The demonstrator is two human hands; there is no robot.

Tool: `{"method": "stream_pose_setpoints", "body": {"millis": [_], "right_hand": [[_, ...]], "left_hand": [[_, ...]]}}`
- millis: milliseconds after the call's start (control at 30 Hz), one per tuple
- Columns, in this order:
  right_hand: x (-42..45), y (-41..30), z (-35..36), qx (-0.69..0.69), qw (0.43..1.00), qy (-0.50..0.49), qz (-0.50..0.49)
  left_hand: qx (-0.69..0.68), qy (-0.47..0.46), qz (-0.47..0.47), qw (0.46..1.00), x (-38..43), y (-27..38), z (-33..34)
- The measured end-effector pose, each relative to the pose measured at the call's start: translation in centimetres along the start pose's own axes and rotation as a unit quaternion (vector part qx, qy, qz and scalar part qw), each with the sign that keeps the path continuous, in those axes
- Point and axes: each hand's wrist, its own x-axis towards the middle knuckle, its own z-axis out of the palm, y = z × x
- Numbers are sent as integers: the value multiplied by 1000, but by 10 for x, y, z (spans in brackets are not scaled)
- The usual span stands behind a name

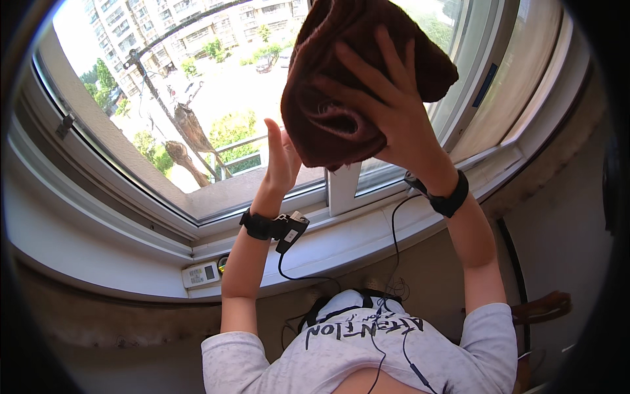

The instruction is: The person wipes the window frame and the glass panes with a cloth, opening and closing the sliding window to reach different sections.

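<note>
A dark brown cloth (pixel 315 133), folded into a thick pad with a frayed edge, is raised in front of the window. My right hand (pixel 393 103) grips it from the right, fingers spread over its near face. My left hand (pixel 283 160) is at the cloth's lower left edge, thumb pointing up; its fingers go out of sight behind the cloth, so their hold is hidden. Behind both hands is the sliding window, with its white frame (pixel 340 192) upright between two panes.
A white remote control (pixel 201 275) lies on the white windowsill (pixel 354 236) at the left. Wrist-worn devices (pixel 293 231) trail black cables (pixel 396 231) across the sill. A window latch (pixel 65 125) is on the left frame. Outside stands a metal rack (pixel 162 103) with hanging brown items.
</note>
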Motion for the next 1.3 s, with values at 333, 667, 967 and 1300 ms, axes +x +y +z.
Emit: {"method": "stream_pose_setpoints", "body": {"millis": [333, 667, 967, 1300], "right_hand": [[-190, -55, 86, 32, 954, -293, -49], [-170, -80, 107, 291, 884, -365, -30], [-141, -136, 160, 407, 866, -284, -67], [-95, -163, 169, 337, 905, -181, -188]], "left_hand": [[150, -52, -16, 987, -2, 19, -6], [188, 21, -35, 981, -26, 48, -15], [187, 53, -28, 981, -77, 87, -69], [242, 209, -27, 947, -169, 132, -154]]}}
